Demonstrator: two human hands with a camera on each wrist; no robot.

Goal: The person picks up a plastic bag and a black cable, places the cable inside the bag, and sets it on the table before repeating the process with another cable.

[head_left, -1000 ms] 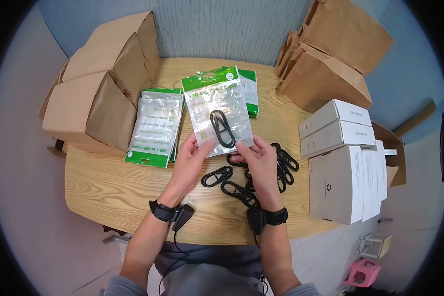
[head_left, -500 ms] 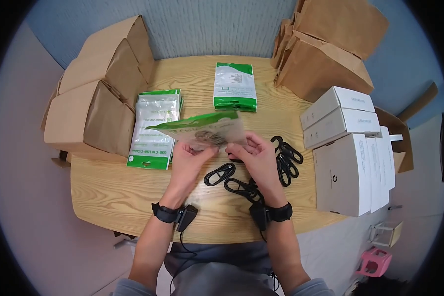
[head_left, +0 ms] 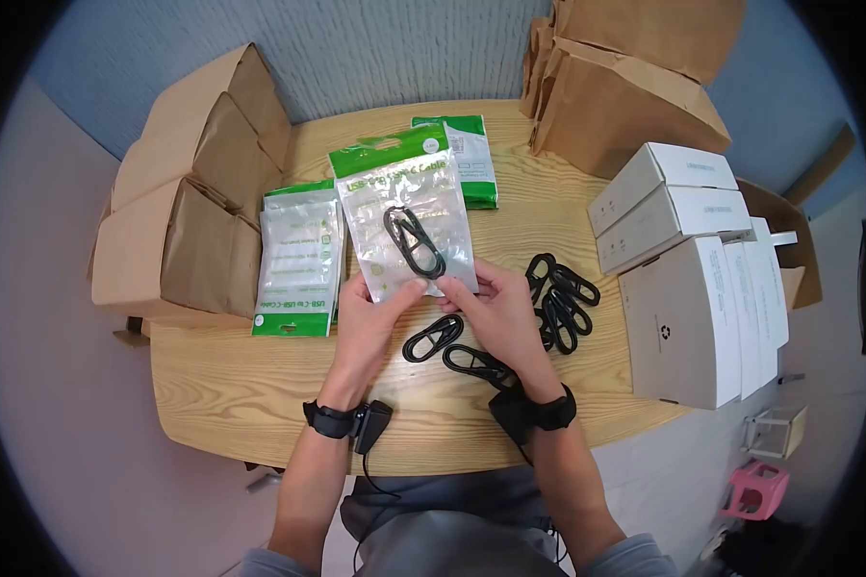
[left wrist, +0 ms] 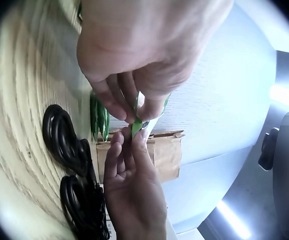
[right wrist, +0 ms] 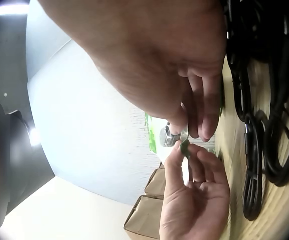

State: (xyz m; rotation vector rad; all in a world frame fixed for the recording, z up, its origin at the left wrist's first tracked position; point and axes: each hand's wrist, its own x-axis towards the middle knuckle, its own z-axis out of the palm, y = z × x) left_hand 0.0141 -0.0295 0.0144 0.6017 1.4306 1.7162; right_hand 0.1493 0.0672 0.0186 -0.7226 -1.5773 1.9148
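Both hands (head_left: 368, 313) pinch the pouch (head_left: 448, 217) low (thumbs foremost), where an even grip should keep the cable (head_left: 413, 244) flat.

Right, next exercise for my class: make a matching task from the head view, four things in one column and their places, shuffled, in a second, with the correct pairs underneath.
Things
1. Pouch with a cable showing
2. White boxes
3. Pink stool
4. Loose black cables

Places
A. On the floor
B. Lying coiled on the table
C. Held by the left hand and right hand
D. Grouped at the table's right side

Pairs: 1-C, 2-D, 3-A, 4-B
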